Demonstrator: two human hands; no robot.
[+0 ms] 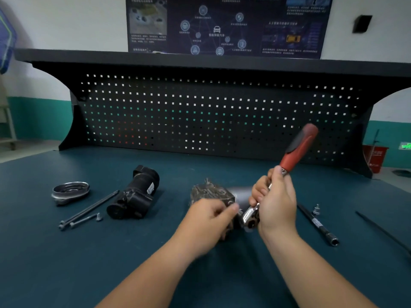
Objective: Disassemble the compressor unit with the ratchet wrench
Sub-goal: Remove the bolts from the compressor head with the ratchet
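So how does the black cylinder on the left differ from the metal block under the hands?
The black cylinder lies untouched; the metal block is held by the left hand. The cylinder is glossy black, the block dull grey. The ratchet wrench, gripped by the right hand, meets only the block, not the cylinder. Both rest on the bench.

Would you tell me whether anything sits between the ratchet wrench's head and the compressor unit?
Nothing visible does: the right hand holds the ratchet wrench, its head at the compressor unit, which the left hand rests on.
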